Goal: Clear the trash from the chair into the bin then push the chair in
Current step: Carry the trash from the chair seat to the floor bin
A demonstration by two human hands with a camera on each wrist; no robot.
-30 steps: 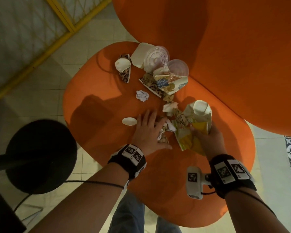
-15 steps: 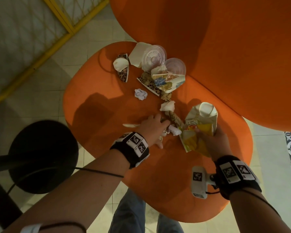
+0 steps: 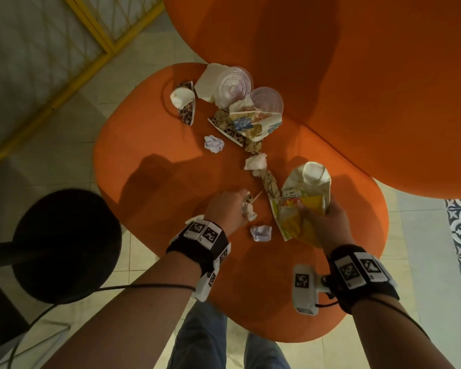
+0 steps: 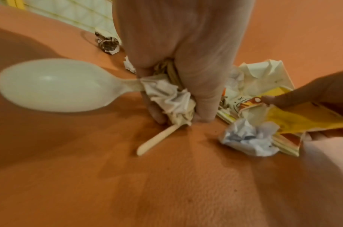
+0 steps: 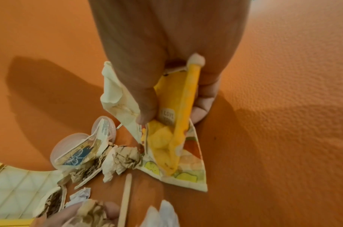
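2 hands work on the orange chair seat (image 3: pixel 149 166), trash heaped toward 12 o'clock. Right hand (image 3: pixel 328 222) clutches a flattened yellow paper cup (image 3: pixel 301 209); left hand (image 3: pixel 226 209) fists crumpled paper (image 4: pixel 170 98), a plastic spoon (image 4: pixel 56 86) and a wooden stick (image 4: pixel 157 139).

Pebbled matt orange chair (image 3: pixel 149 161) – crumpled paper (image 3: pixel 214 144), glossy plastic spoon (image 4: pixel 54 85)

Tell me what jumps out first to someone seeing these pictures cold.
The bright orange chair seat strewn with trash: clear plastic lids and crumpled paper toward the backrest. Nearer the front edge, the left hand grips a white plastic spoon with wadded paper, while the right hand clutches a flattened yellow carton.
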